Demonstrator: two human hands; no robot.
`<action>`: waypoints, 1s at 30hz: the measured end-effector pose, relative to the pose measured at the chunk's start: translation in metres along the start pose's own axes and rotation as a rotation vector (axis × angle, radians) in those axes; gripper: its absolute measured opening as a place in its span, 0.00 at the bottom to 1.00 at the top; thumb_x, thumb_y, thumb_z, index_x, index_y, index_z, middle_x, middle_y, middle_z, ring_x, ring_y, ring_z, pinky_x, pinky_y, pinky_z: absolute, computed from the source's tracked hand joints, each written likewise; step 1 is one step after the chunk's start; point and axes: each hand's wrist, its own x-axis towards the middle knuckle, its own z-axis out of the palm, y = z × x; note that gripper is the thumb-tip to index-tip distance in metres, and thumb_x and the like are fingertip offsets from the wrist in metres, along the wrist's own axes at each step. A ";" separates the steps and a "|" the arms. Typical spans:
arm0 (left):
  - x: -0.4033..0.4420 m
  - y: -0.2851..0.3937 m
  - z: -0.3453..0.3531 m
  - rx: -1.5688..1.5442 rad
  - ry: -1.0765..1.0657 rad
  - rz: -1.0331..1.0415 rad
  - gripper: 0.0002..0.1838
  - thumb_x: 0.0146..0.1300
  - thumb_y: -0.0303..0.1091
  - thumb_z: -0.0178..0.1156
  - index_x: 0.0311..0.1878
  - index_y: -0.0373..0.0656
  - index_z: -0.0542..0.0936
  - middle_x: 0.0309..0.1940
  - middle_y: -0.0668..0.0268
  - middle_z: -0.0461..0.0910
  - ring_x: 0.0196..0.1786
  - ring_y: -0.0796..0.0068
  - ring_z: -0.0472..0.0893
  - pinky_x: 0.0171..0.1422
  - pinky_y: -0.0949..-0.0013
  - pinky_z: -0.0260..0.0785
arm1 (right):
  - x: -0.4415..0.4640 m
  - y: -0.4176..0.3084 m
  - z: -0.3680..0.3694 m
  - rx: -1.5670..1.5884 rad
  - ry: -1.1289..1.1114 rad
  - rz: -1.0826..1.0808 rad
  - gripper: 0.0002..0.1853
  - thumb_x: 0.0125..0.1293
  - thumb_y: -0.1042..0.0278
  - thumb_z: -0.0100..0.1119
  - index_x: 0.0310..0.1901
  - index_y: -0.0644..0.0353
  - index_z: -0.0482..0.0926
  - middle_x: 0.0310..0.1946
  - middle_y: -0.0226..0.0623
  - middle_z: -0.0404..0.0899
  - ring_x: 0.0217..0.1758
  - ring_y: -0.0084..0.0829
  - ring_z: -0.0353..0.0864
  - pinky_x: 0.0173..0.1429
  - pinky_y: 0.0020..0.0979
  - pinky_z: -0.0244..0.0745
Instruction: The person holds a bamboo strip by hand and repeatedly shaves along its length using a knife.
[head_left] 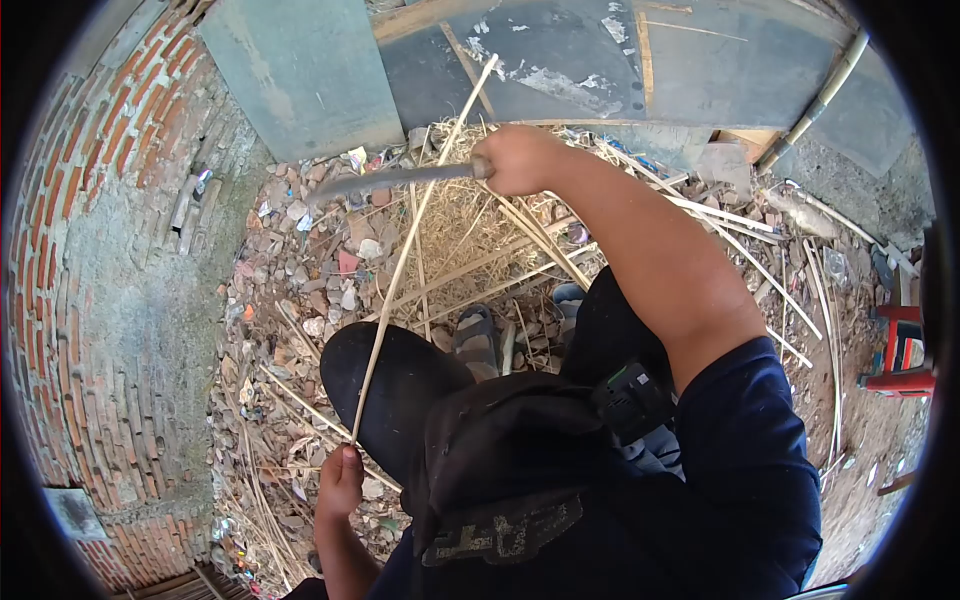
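Note:
My right hand (pixel 522 160) is wrapped round the handle of a machete (pixel 400 177), out in front of me. Its long grey blade points left and crosses a pale bamboo strip (pixel 408 248); whether the edge touches the strip I cannot tell. The near end of that strip is pinched in my left hand (pixel 342 482), low on the left beside my knee. From there it slants up past my left leg (pixel 375 385), its far end near the dark panels. Below the machete lies a heap of thin shavings (pixel 465 235).
Loose bamboo strips (pixel 745 235) lie on the right, over rubble (pixel 300 270) and broken brick. A brick wall (pixel 110 330) stands at left, dark panels (pixel 570 60) in front. At far right is a red object (pixel 898 350). My sandaled foot (pixel 476 335) rests among the shavings.

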 end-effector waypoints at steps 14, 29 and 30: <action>-0.006 0.008 0.003 -0.139 -0.071 -0.084 0.27 0.80 0.60 0.46 0.32 0.48 0.70 0.20 0.78 0.62 0.21 0.85 0.61 0.26 0.75 0.52 | 0.010 0.034 0.001 0.145 0.198 0.063 0.11 0.52 0.64 0.62 0.37 0.59 0.82 0.34 0.50 0.85 0.42 0.53 0.85 0.49 0.50 0.78; -0.004 0.035 0.033 0.438 0.426 0.275 0.08 0.75 0.32 0.59 0.42 0.36 0.75 0.27 0.61 0.78 0.29 0.73 0.76 0.36 0.65 0.69 | 0.002 0.026 0.000 0.053 0.095 0.008 0.13 0.53 0.65 0.62 0.39 0.60 0.83 0.37 0.51 0.86 0.45 0.52 0.85 0.51 0.49 0.79; -0.005 0.040 0.034 0.439 0.412 0.263 0.09 0.75 0.33 0.58 0.42 0.36 0.76 0.28 0.61 0.79 0.29 0.72 0.77 0.36 0.65 0.69 | 0.001 0.027 -0.001 0.066 0.095 0.007 0.13 0.53 0.64 0.62 0.39 0.60 0.83 0.37 0.51 0.85 0.45 0.52 0.85 0.51 0.49 0.79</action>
